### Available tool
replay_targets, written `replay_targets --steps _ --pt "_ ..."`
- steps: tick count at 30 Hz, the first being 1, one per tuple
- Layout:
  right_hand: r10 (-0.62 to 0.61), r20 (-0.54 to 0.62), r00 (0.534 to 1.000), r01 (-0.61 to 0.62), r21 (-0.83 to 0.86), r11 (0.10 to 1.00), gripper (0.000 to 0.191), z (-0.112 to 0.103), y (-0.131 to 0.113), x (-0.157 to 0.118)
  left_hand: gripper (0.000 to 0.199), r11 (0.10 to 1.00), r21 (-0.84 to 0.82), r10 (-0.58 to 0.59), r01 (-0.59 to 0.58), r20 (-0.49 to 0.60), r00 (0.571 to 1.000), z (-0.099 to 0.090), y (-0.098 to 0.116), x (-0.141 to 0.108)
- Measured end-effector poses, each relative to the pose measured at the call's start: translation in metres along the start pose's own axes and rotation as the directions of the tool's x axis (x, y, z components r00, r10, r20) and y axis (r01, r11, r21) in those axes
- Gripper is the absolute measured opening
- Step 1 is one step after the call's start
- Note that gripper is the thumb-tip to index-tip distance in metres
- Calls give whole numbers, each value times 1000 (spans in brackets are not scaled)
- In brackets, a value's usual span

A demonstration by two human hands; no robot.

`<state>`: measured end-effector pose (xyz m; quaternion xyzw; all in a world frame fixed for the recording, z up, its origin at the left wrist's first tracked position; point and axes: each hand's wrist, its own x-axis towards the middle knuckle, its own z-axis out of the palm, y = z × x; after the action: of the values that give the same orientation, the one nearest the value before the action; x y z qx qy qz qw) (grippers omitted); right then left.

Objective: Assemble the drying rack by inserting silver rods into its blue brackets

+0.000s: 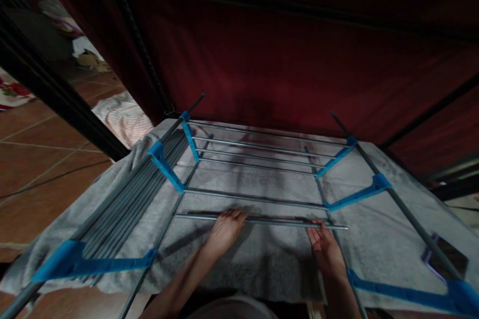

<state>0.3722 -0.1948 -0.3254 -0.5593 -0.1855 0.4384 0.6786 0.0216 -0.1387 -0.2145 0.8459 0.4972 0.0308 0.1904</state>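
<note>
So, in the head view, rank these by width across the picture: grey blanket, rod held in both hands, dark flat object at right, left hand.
1. Grey blanket
2. Held rod
3. Dark flat object and left hand: too alike to rank; a rod also crosses the object.

You see silvery grey on the rod nearest you (277,222), a duller grey on the long side poles (368,159) and the bundled rods (123,204) to your left, and bright plain blue on the brackets (166,169). Under them, you have a pale grey cloth (262,269); ahead of you, a deep red curtain (262,60). To your left, you find orange-brown floor tiles (48,164) with paler lines, a whitish fabric (129,124) with reddish stripes, and black posts (71,94).
</note>
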Motion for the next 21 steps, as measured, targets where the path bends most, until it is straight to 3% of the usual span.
replay_targets --steps 3,6,11,21 --pt "-20 11 1000 20 4 1000 28 10 -8 -6 39 999 -30 -24 24 4 1000 2 -21 -5" --pt "25 -23 999 -22 107 994 29 27 -19 -14 41 997 -14 -71 70 -44 997 16 -53 -6" --pt "51 -74 996 -33 231 972 27 47 -26 -15 45 1000 -23 -6 1 -241 971 47 -103 0" --pt "41 -47 998 -22 348 937 25 55 -45 -13 43 997 -19 71 -79 -267 961 51 -127 -1"
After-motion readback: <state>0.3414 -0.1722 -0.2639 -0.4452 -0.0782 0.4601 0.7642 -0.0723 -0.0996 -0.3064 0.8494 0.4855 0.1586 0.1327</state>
